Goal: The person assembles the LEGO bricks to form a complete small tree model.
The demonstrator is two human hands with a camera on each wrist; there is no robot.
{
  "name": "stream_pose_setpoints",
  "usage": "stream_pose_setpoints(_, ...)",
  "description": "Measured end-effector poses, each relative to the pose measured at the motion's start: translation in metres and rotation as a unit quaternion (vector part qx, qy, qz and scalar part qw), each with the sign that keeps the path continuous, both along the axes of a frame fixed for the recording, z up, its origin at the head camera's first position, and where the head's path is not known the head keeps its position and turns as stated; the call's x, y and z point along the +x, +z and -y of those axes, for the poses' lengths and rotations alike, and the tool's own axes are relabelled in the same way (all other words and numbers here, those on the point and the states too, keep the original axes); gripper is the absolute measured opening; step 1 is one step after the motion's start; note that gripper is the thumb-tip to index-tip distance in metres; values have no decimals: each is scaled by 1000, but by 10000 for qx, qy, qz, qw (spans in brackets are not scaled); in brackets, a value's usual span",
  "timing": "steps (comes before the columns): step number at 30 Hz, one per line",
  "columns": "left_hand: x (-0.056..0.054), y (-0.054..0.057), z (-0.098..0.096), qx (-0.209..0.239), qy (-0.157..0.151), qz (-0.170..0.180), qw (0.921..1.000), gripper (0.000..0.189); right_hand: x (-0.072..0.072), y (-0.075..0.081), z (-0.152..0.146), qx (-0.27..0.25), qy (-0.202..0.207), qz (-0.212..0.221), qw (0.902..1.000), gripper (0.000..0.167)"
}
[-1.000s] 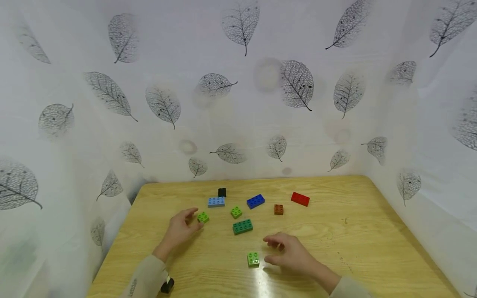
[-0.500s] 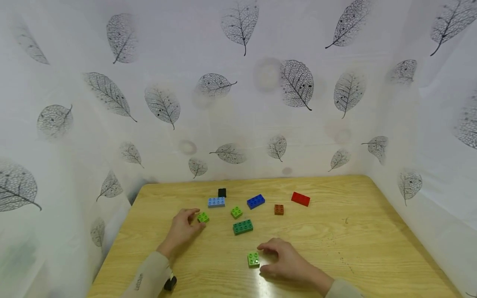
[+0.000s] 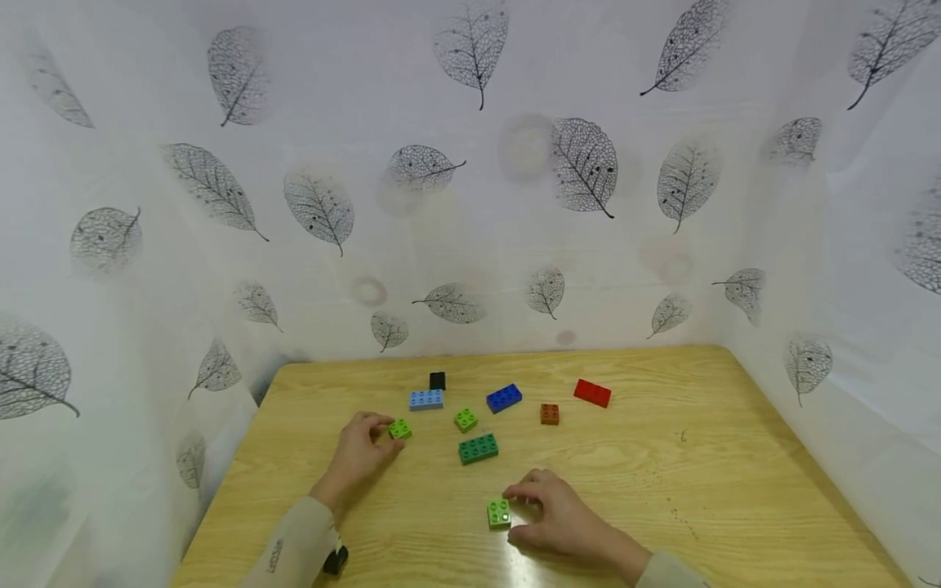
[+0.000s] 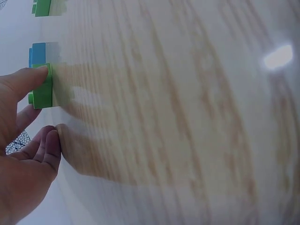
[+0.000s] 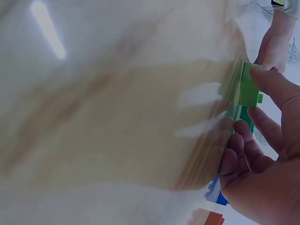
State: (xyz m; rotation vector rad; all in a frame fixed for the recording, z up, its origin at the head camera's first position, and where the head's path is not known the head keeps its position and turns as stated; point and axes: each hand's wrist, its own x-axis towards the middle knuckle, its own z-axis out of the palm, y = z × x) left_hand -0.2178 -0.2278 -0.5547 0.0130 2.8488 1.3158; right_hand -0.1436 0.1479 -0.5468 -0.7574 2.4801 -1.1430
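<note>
On the left of the table, my left hand (image 3: pixel 357 453) pinches a lime green toy brick (image 3: pixel 399 429) between thumb and index finger. In the left wrist view the thumb overlaps this brick (image 4: pixel 43 89) and the index fingertip sits at its lower edge. Nearer the front, my right hand (image 3: pixel 551 514) has its thumb and index finger spread around the right end of another lime green brick (image 3: pixel 498 514), fingertips right at its corners. The right wrist view shows that brick (image 5: pixel 250 86) between thumb and index, its other fingers curled below.
Farther back lie a third lime green brick (image 3: pixel 466 420), a dark green brick (image 3: pixel 479 449), a light blue one (image 3: pixel 426 399), a blue one (image 3: pixel 504 398), an orange-brown one (image 3: pixel 550 414), a red one (image 3: pixel 591 393) and a small black piece (image 3: pixel 437 380). Leaf-patterned curtains (image 3: pixel 470 245) surround the table.
My right hand has moved left to the front lime green brick. My left hand has shifted slightly right and closed in on the left lime green brick.
</note>
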Motion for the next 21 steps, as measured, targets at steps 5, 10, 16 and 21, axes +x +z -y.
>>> stream_pose_setpoints(5,1,0,1,-16,-13,1,10000,44,-1,0,3,4,-34,-63,10000,44)
stream_pose_setpoints(10,0,4,2,-55,12,95,9999,44,-2,1,5,45,-58,-93,9999,41)
stream_pose_setpoints(16,2,10,1,-24,-23,154,9999,44,-2,4,6,76,-51,-56,9999,40)
stream_pose_setpoints(21,4,16,-5,-75,-294,-106,9995,41,-1,5,5,59,-53,-88,9999,40)
